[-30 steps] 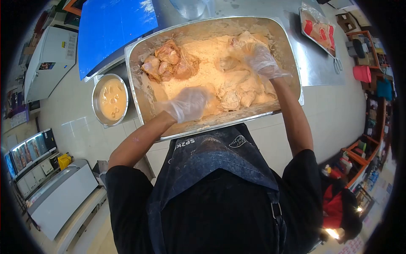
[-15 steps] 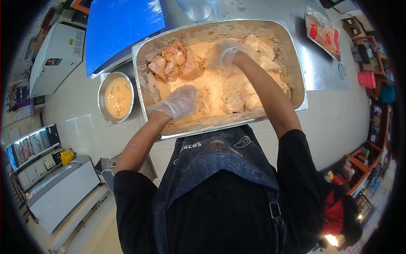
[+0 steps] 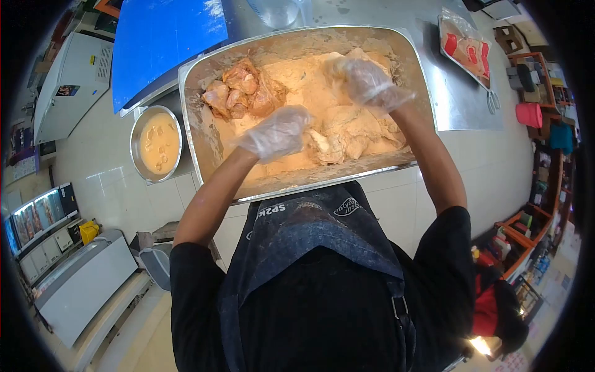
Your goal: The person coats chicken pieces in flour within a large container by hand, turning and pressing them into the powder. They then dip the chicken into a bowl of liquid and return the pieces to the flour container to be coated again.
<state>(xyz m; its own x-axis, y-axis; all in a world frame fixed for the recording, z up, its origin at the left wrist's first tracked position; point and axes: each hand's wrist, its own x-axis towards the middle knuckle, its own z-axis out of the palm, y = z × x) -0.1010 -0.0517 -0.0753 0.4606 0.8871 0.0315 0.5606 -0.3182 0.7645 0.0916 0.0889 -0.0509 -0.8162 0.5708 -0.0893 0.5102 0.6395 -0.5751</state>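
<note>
A large metal tray [image 3: 192, 139] holds orange-tinted flour [image 3: 304, 74]. Uncoated raw meat pieces [image 3: 245, 90] lie in its upper left, and flour-coated pieces [image 3: 350, 133] lie at the centre and right. My left hand [image 3: 279, 131], in a clear plastic glove, is over the flour just below the raw meat, beside a coated piece; its fingertips are hard to make out. My right hand [image 3: 369, 82], also gloved, is above the flour at the upper right of the tray, its fingers smeared by motion.
Left of the tray stands a metal bowl of pale orange liquid [image 3: 159, 144]. A blue board [image 3: 164, 46] lies beyond it. A clear container [image 3: 276, 12] is behind the tray. A red-and-white packet [image 3: 465, 53] and scissors [image 3: 493, 102] are at right. A person in red [image 3: 486, 310] is lower right.
My right hand has moved right and turned, and its fingers now show. My left hand has shifted slightly right and up. The coated pieces near the front lie differently. The whole view has shifted slightly.
</note>
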